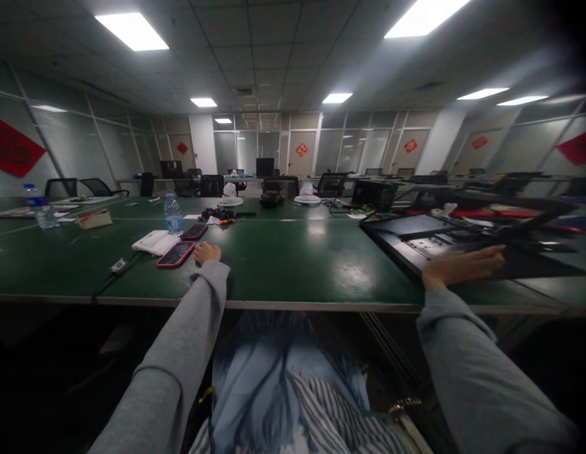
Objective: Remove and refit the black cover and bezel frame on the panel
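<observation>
Left hand (207, 252) at eleven o'clock from the seat, on green worktop (293, 265); fingers loosely curled, pink-edged phone (176, 255) just beside at their nine o'clock, grip or contact: cannot tell. Right hand (463, 266) at two o'clock, fingers straight and together, no hold seen, over black-framed panel (410, 234); touch unclear. White notebook (153, 243) at phone's ten o'clock.

Left of the frame's middle, the left hand (208, 253), fingers bent, lies on a green table (283, 268) just beside a pink-edged phone (176, 255); a second phone (194, 232), notebook (155, 242) and bottle (173, 217) are near. At right, the right hand (463, 266) is over a dark panel (533, 261), fingers stretched out; contact is unclear. Two white fans (229, 201) stand just above the centre.
</observation>
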The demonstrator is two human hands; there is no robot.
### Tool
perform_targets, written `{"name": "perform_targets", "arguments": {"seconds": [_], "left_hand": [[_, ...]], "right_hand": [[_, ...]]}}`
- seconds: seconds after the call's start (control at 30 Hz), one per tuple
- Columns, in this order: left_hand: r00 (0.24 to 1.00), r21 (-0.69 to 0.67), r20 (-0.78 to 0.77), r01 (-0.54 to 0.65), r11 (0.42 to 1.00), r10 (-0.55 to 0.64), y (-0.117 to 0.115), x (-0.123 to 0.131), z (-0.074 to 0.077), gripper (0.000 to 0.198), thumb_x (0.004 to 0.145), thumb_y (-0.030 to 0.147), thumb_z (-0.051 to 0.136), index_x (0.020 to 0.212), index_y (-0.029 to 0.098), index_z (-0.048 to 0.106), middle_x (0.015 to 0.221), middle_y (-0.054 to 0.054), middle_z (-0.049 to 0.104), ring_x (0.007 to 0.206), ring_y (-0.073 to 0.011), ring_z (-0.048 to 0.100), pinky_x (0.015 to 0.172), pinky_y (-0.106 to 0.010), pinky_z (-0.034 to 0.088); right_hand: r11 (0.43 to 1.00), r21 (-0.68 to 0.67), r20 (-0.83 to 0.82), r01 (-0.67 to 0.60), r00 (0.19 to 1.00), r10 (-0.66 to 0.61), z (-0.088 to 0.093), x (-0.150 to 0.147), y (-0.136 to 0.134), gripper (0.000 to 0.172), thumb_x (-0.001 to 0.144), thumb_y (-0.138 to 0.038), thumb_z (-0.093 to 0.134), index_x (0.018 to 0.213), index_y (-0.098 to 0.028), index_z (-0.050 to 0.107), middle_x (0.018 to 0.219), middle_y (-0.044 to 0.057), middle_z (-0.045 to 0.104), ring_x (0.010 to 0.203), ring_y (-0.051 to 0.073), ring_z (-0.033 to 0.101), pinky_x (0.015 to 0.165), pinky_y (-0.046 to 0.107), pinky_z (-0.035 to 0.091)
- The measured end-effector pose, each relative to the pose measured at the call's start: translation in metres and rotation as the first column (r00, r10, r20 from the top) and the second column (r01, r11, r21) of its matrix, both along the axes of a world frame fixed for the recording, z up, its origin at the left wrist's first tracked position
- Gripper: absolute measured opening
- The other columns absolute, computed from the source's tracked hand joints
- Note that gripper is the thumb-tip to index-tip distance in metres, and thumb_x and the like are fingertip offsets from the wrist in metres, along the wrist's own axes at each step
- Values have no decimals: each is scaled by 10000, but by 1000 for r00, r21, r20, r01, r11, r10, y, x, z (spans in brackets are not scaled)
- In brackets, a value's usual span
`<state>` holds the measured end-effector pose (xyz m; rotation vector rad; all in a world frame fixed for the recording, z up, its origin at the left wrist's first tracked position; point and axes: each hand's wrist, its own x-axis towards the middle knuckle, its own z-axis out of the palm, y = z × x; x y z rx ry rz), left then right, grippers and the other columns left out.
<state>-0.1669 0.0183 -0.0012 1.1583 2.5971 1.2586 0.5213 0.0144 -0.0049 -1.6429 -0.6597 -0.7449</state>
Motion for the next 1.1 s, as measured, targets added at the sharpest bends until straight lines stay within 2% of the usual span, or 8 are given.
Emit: {"name": "perform_targets", "arguments": {"seconds": [0.07, 0.1, 0.3, 0.53, 0.63, 0.8, 0.97, 1.1], "left_hand": [[1000, 2, 3, 2, 1000, -2, 1, -2, -1, 421, 890, 281, 525, 1282, 131, 551, 1397, -208, 473, 1343, -344, 408, 1065, -481, 353], [1000, 3, 3, 0, 1000, 0, 2, -2, -1, 423, 890, 283, 528, 1284, 131, 551, 1399, -208, 473, 1342, -344, 408, 1066, -480, 353], [1000, -5, -8, -12, 1000, 12, 3, -3, 0, 409, 884, 284, 541, 1266, 137, 551, 1387, -215, 485, 1330, -347, 423, 1044, -481, 367], [1000, 24, -29, -4, 1000, 5, 4, -2, -3, 388, 889, 302, 546, 1240, 136, 551, 1378, -227, 493, 1334, -355, 427, 1038, -503, 377], [999, 84, -17, 49, 995, -47, 7, -3, -4, 370, 913, 297, 519, 1252, 150, 539, 1383, -219, 508, 1340, -345, 441, 1037, -507, 391], [961, 197, -30, 277, 941, -276, 10, -8, -1, 353, 963, 273, 460, 1296, 167, 511, 1311, -146, 603, 1255, -230, 552, 1046, -370, 419], [947, 261, -40, 318, 911, -319, 8, -8, 2, 422, 974, 339, 487, 1356, 162, 471, 1304, -128, 622, 1140, -190, 623, 1029, -321, 435], [943, 269, -14, 325, 907, -334, 2, -4, 7, 405, 995, 294, 448, 1383, 181, 467, 1341, -119, 612, 1148, -174, 627, 1029, -314, 442]], "right_hand": [[999, -19, -90, -32, 996, 30, 2, -12, 3, 740, 908, -157, 318, 1609, -42, 107, 1502, 372, 248, 1486, 362, 181, 1107, 670, 185], [996, -47, -62, -70, 996, 67, 4, -21, 4, 753, 901, -159, 352, 1609, -55, 116, 1512, 347, 264, 1481, 365, 181, 1119, 660, 185], [938, -282, 344, -200, 892, 293, 21, -90, 0, 712, 937, -252, 410, 1573, -47, 165, 1406, 282, 402, 1332, 338, 326, 1115, 552, 274], [922, -232, 479, -310, 789, 385, 35, -145, -5, 650, 1002, -321, 322, 1560, -8, 207, 1292, 268, 470, 1229, 299, 386, 1077, 493, 326], [906, -231, 484, -355, 766, 423, 37, -155, -6, 655, 1018, -341, 280, 1570, -1, 183, 1315, 269, 495, 1222, 300, 433, 1061, 493, 360], [850, -186, 432, -493, 736, 521, 37, -170, -11, 661, 1026, -334, 234, 1595, -26, 98, 1316, 225, 557, 1208, 290, 522, 1045, 500, 410], [792, -205, 313, -575, 728, 610, 40, -183, -18, 649, 1022, -317, 195, 1596, -29, 100, 1306, 218, 576, 1210, 276, 562, 1057, 478, 428], [772, -251, 218, -584, 743, 633, 42, -189, -16, 630, 1012, -278, 178, 1587, -35, 96, 1271, 211, 589, 1156, 264, 599, 1034, 464, 448]]}}
